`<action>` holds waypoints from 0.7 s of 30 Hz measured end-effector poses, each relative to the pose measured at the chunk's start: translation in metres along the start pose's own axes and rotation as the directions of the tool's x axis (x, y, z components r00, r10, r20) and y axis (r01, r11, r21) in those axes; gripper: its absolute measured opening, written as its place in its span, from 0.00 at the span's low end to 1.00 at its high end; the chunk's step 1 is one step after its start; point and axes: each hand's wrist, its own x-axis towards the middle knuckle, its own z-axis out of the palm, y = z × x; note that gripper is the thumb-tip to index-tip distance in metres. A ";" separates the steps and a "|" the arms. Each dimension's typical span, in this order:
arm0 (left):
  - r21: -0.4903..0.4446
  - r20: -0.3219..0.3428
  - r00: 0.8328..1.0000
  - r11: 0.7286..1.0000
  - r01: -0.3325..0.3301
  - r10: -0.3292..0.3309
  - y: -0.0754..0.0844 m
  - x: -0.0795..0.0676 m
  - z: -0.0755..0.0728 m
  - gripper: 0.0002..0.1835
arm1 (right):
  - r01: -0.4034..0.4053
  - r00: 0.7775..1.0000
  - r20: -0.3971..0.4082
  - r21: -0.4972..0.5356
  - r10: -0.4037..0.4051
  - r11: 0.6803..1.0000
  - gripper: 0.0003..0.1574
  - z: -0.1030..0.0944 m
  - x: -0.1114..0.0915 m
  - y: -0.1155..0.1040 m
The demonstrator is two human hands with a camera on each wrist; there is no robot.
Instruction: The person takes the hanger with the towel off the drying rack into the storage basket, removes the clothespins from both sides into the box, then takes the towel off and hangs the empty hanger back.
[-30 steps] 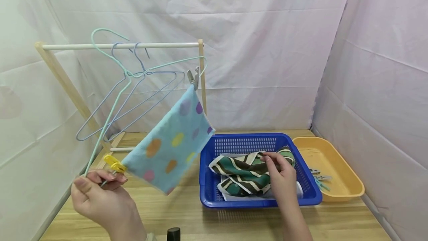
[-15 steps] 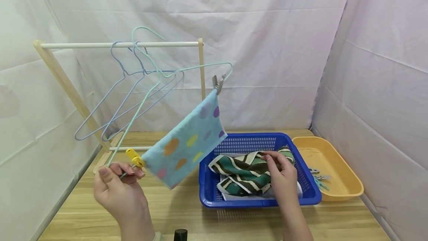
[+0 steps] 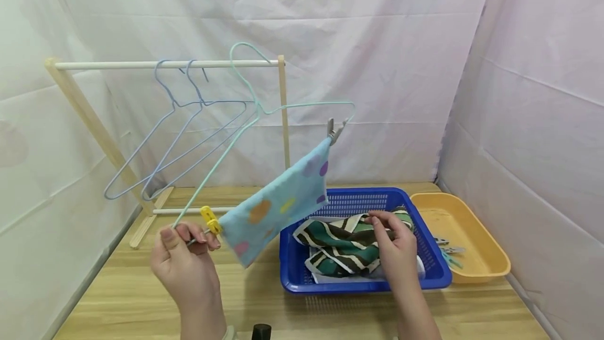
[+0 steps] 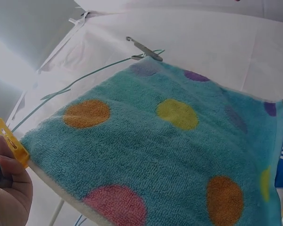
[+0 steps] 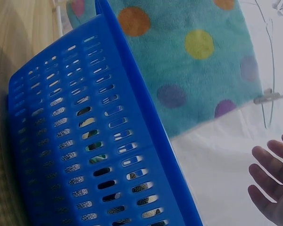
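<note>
Left hand (image 3: 189, 269) is clamped on the lower corner of a mint-green wire hanger (image 3: 257, 111), fingers and thumb curled round the wire. Right hand (image 3: 398, 245) is over a green-and-brown striped towel (image 3: 337, 245) in a blue perforated plastic basket (image 3: 346, 288); its fingers look relaxed and, in its wrist view, spread with no cloth between them. Contact with the striped towel cannot be confirmed.

Item under inspection: a light-blue polka-dot terry towel (image 3: 276, 198). It hangs at a slant from the tilted hanger, in front of the drying rack (image 3: 141, 65) and overlapping the basket's left rear corner in the head view. A yellow clothespin (image 3: 211, 220) secures the corner nearest the left hand; a grey clothespin (image 3: 334, 133) secures the far upper corner.

Handling assessment: the towel is judged light, soft and limp, with a pile that should not slip readily and nothing fragile about it. Hanger wire appears thin, springy and smooth, so the load may swing or roll in the fingers. Recommended hold: the hanger's twisted neck below the hook, for balance. Pulling the cloth is inadvisable; either clothespin could slide or release.
</note>
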 end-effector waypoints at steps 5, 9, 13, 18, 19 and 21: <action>0.092 0.041 0.999 0.996 0.019 -0.022 -0.004 -0.003 0.003 0.20 | 0.026 1.000 -0.017 0.000 -0.026 1.000 0.09 0.001 0.000 -0.001; 0.145 0.082 0.995 0.989 0.038 -0.050 -0.008 -0.006 0.003 0.20 | 0.058 0.998 -0.029 -0.006 -0.058 0.998 0.09 0.000 0.000 -0.001; 0.148 0.152 0.985 0.987 0.059 -0.082 -0.011 -0.009 0.002 0.19 | 0.084 0.995 -0.053 -0.003 -0.084 0.996 0.09 -0.002 0.000 -0.003; 0.178 0.179 0.975 0.979 0.103 -0.135 -0.012 -0.011 0.002 0.19 | 0.119 0.989 -0.085 -0.008 -0.119 0.993 0.10 -0.007 0.003 -0.004; 0.191 0.176 0.973 0.975 0.115 -0.149 -0.012 -0.011 0.002 0.19 | 0.125 0.988 -0.091 -0.007 -0.125 0.992 0.11 -0.008 0.003 -0.004; 0.225 0.172 0.969 0.965 0.139 -0.179 -0.012 -0.012 0.002 0.19 | 0.120 0.988 -0.101 -0.001 -0.119 0.993 0.11 -0.011 0.005 -0.005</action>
